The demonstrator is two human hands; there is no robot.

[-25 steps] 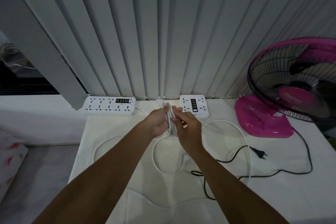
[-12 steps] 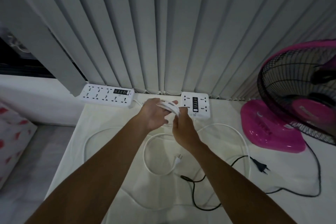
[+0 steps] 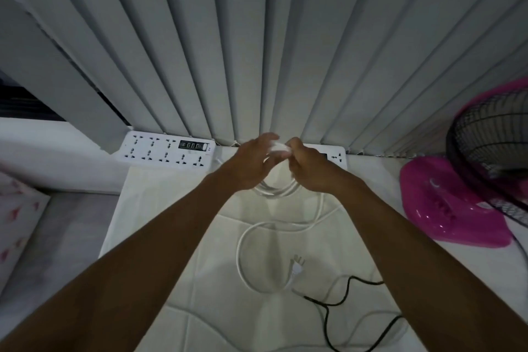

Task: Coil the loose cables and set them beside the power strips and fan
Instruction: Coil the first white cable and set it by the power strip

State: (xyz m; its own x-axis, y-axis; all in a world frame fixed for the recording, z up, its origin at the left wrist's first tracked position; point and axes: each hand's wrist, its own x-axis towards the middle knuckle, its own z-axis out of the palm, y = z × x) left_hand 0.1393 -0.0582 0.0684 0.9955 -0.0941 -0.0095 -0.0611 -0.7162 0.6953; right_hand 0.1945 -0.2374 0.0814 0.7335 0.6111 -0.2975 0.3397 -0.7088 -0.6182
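Note:
Both hands meet above the back of the white table (image 3: 160, 208). My left hand (image 3: 251, 163) and my right hand (image 3: 308, 166) each grip a bundle of white cable (image 3: 275, 190), whose loops hang down between them. The rest of that cable trails over the table in a loose ring to its white plug (image 3: 297, 264). A black cable (image 3: 340, 294) snakes across the near table. The long white power strip (image 3: 168, 148) lies at the back left. My right hand partly hides the second white power strip (image 3: 338, 156). The pink fan (image 3: 445, 208) stands at the right.
Grey vertical blinds (image 3: 257, 51) hang right behind the power strips. A white ledge (image 3: 57, 157) runs to the left of the table, with a white and red patterned cushion (image 3: 17, 226) below it. The fan's black grille (image 3: 491, 146) overhangs the right edge.
The hands have moved farther back toward the blinds and gathered more white cable into the bundle. The loose ring on the table has shrunk. The view has shifted left, cutting off the fan.

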